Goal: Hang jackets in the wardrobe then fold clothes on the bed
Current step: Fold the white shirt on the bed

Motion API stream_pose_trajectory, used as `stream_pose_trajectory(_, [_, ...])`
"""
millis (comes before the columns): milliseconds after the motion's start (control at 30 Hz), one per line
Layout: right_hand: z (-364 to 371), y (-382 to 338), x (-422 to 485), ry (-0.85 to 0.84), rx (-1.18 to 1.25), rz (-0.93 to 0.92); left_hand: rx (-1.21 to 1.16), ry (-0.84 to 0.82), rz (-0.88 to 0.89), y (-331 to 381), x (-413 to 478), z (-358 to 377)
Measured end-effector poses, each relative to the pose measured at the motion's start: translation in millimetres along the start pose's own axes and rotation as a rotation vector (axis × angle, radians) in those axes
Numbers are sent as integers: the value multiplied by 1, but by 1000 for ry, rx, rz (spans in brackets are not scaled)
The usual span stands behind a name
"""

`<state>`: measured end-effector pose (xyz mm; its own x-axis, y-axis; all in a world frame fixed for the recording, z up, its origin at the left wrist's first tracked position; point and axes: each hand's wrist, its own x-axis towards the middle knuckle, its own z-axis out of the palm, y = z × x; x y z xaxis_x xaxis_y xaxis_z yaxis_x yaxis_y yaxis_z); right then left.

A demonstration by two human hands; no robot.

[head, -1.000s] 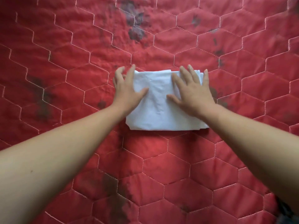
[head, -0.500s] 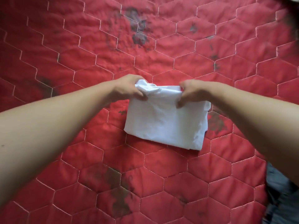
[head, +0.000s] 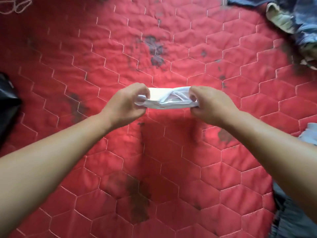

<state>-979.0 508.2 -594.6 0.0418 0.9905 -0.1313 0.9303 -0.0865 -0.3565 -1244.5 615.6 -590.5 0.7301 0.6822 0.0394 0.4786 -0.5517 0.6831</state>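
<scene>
The white cloth (head: 164,98) is up off the quilt (head: 85,66) now. Half a second back it hung with its face showing; now it's edge-on, a thin band stretched between the hands, over the middle of the bed. The left hand (head: 125,104) pinches the left end and the right hand (head: 211,104) pinches the right end, fingers curled tight on both. The view has pulled back too. A heap of blue clothes (head: 291,18) comes in at the top right, a black thing (head: 6,100) at the left edge, a pale cloth (head: 310,134) at the right edge and grey-blue fabric (head: 295,217) at the bottom right. Dark stains (head: 156,50) mark the red quilt beyond the cloth. Nothing lies between the hands and the cloth.
</scene>
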Motion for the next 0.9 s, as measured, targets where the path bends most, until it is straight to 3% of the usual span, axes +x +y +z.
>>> stream_pose_trajectory(100, [53,-8,-32,18,-199,-57,292,-115,116,-26,-35,32])
stream_pose_trajectory(233, [129,-12,-83,-312,-257,-17,416,-477,117,-59,-92,86])
stream_pose_trajectory(300, [144,-14,-93,-251,-223,20,363,-427,86,-63,-100,99])
stream_pose_trajectory(433, [145,-11,-64,213,-106,35,292,-35,-108,-54,-71,116])
stream_pose_trajectory(500, [149,-12,-38,299,-113,29,347,-62,-235,-50,-50,133])
stream_pose_trajectory(567, [166,-8,-20,252,-143,78,480,-138,-265,-55,-38,158])
stream_pose_trajectory(667, [195,11,-21,-8,-263,166,610,-174,-246,-74,-44,188])
stream_pose_trajectory(900, [200,25,-24,-120,-263,178,593,-213,-237,-86,-44,193])
